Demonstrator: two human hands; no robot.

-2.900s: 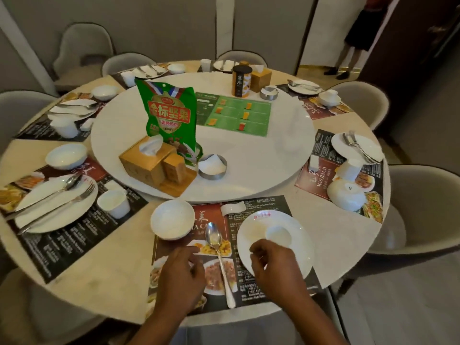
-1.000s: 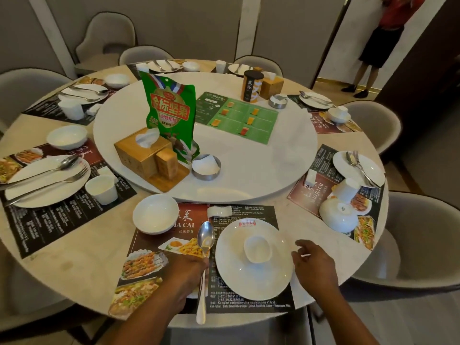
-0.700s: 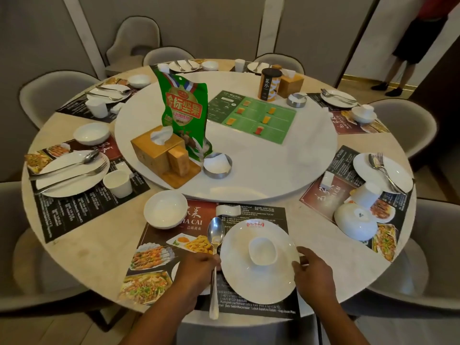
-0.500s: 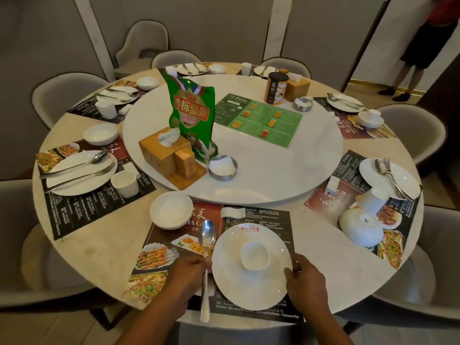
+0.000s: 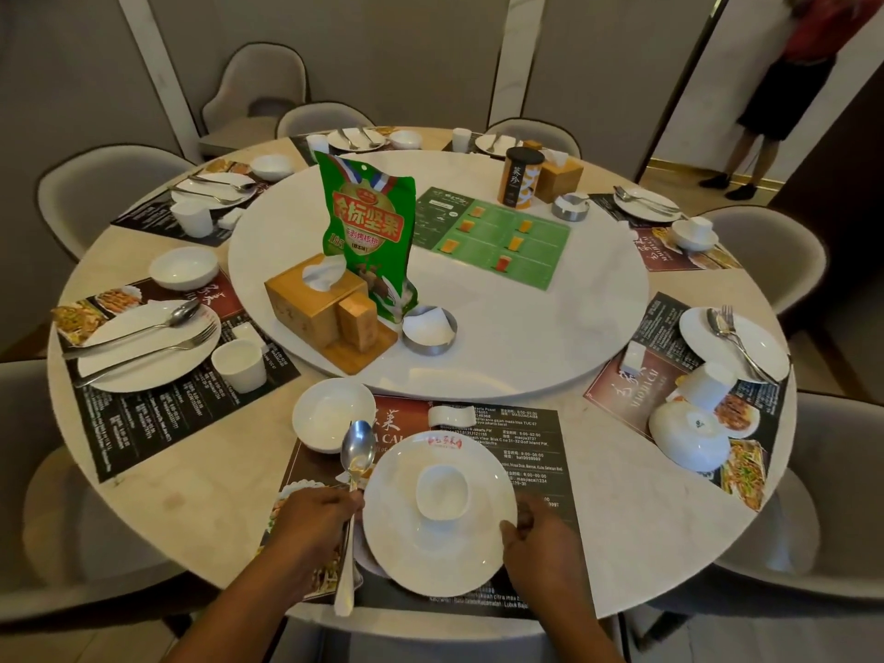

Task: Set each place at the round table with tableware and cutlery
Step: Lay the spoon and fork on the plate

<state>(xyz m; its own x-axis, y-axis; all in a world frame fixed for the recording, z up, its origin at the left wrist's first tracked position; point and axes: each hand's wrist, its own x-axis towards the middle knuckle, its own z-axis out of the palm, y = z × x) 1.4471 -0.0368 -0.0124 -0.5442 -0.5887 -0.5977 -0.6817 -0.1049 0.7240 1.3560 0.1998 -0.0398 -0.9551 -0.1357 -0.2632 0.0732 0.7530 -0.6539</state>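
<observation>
Bottom center of the frame: left hand (image 5: 313,526) is curled round the spoon (image 5: 358,454) handle, with the scoop end face up and pointing up-frame, just left of the plate (image 5: 430,562). Right hand (image 5: 543,543) has its fingers pinched on the plate's right rim. The plate's on the placemat (image 5: 531,452), with a little white cup (image 5: 442,490) in the middle of it. A white bowl (image 5: 333,411) is right by the spoon's tip, upper left of the plate, and a spoon rest (image 5: 452,416) lies above the plate. Mid-frame there's the turntable (image 5: 502,346) with a green bag (image 5: 368,232) and tissue box (image 5: 306,303).
</observation>
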